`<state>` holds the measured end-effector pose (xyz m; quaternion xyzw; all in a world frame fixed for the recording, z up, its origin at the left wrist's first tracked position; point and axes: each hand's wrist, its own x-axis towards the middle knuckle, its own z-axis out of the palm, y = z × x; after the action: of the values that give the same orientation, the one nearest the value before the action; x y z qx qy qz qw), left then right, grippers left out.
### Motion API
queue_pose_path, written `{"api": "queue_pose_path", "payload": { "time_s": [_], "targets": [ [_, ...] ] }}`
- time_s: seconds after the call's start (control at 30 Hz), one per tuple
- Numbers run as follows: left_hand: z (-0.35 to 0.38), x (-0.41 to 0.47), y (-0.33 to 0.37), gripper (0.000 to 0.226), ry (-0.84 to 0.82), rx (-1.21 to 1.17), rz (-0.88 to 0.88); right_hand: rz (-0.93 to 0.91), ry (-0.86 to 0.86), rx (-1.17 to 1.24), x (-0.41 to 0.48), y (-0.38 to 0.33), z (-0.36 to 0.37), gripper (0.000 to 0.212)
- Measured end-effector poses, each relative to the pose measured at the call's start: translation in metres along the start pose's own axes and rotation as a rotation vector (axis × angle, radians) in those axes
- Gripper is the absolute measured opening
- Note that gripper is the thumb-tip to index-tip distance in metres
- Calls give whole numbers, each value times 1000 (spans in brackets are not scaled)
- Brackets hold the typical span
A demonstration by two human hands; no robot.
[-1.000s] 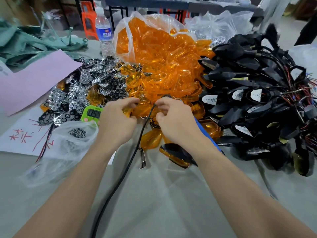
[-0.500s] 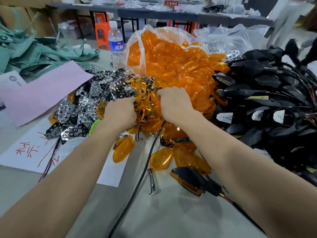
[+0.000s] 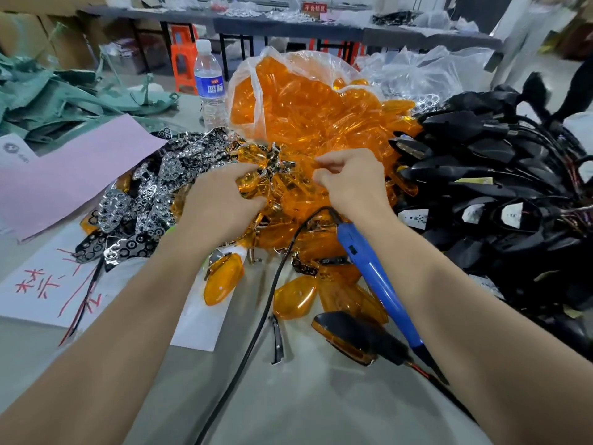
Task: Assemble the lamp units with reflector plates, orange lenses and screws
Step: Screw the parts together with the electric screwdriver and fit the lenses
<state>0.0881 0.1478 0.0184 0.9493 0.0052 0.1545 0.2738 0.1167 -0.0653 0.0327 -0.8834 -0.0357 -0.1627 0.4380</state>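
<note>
Our hands have risen out of the orange lenses [image 3: 305,123], left hand [image 3: 221,200] seemingly gripping one, right hand [image 3: 353,184] curled, whether holding anything we cannot tell.

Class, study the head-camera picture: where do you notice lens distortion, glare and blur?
Head view: the far tables bow from wide-angle distortion; head view: glints sparkle on the reflector plates, and the clear bag of orange lenses shines; head view: the left hand and right hand look soft, the background blurrier.

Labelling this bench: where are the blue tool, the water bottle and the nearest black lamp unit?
blue tool [image 3: 375,277], head view, mid-handle.
water bottle [image 3: 210,88], head view, blue label.
black lamp unit [image 3: 346,330], head view, housing top.
</note>
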Motion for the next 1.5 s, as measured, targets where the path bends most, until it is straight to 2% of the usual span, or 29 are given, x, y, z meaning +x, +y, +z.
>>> {"api": "queue_pose_path", "payload": {
  "time_s": [0.13,0.2,0.27,0.33,0.37,0.4,0.47,0.53,0.6,0.67,0.73,0.8,0.9,1.03,1.1,1.17,1.27,1.37,1.43,1.5],
  "targets": [
    [3,-13,30,72,-44,-259,120,38,38,112,-5,-4,-15,18],
    [8,-18,48,83,-131,-356,198,101,-6,256,-12,-9,-20,4],
    [15,-21,65,83,-187,-378,279,171,-112,411,-21,-14,-27,14],
    [20,-19,76,69,-134,-355,315,239,-315,610,-33,-19,-38,18],
    [21,-17,79,60,-114,-373,300,225,-412,630,-39,-19,-46,19],
    [22,-15,81,54,-131,-427,273,184,-456,583,-44,-17,-54,20],
    [25,-16,85,43,-215,-555,208,70,-333,310,-52,-15,-74,19],
    [30,-18,85,41,-224,-569,150,-43,-76,-114,-55,-12,-98,18],
    [36,-21,83,44,-199,-497,131,-83,-3,-594,-54,-7,-127,25],
    [40,-25,80,48,-119,-312,167,27,-134,-922,-46,-1,-154,30],
    [46,-29,77,51,-34,-104,241,158,-325,-963,-40,6,-171,29],
    [54,-32,73,57,-46,24,262,147,-411,-968,-37,11,-177,30],
    [61,-35,68,61,-98,-54,204,22,-372,-918,-35,18,-176,26],
    [57,-42,82,54,47,-240,242,-201,-135,-561,-35,8,-162,20],
    [47,-43,99,54,-23,-445,248,-342,-52,-410,-40,-9,-141,19],
    [37,-43,115,51,-115,-724,266,-454,-49,-319,-48,-25,-115,23],
    [24,-41,120,50,-145,-1074,210,-386,24,-130,-50,-36,-87,35],
    [11,-38,110,35,-138,-1120,99,-253,163,115,-47,-43,-78,36],
    [2,-36,104,26,-84,-1209,32,-237,124,126,-48,-53,-73,32],
    [-10,-32,101,22,-11,-1412,-107,-222,0,7,-51,-65,-70,39]
  ]
}}
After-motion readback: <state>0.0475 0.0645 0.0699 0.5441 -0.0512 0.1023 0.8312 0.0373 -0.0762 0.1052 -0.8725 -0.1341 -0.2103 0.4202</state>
